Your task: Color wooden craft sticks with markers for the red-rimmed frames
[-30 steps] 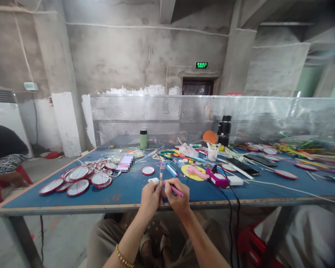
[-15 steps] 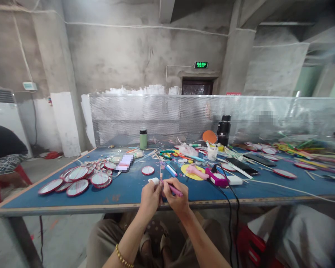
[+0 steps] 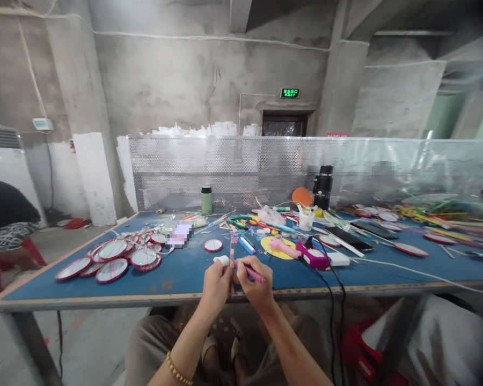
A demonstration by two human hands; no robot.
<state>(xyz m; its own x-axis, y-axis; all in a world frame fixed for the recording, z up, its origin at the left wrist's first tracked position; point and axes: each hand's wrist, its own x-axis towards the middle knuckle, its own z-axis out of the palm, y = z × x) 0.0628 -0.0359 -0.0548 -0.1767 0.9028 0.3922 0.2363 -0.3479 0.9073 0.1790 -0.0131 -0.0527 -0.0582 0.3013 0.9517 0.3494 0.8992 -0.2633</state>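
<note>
Over the table's front edge, my left hand point(image 3: 216, 283) is closed on a narrow, flat, pale brown-pink strip point(image 3: 232, 255) that stands up between the hands. A white wrap or cap point(image 3: 221, 260) sits at its index finger; which it is cannot be made out. Held like a pencil, a pink marker pen point(image 3: 254, 273) is in my right hand point(image 3: 257, 287), its tip end against or close beside the strip. Beyond the hands lie a blue-and-white marker point(image 3: 247, 245) and a round red-rimmed disc point(image 3: 213, 245).
A pile of red-rimmed discs point(image 3: 111, 270) lies at left, beside a phone point(image 3: 180, 235). To the right are a pink hot-air tool or glue gun point(image 3: 282, 246), a magenta device point(image 3: 316, 256) and black cables point(image 3: 332, 311). A green bottle point(image 3: 206, 201) and black flask point(image 3: 324, 187) stand farther back.
Both hands stay almost in place with the strip and the marker pen. The marker pen and right fingers shift only very slightly.
</note>
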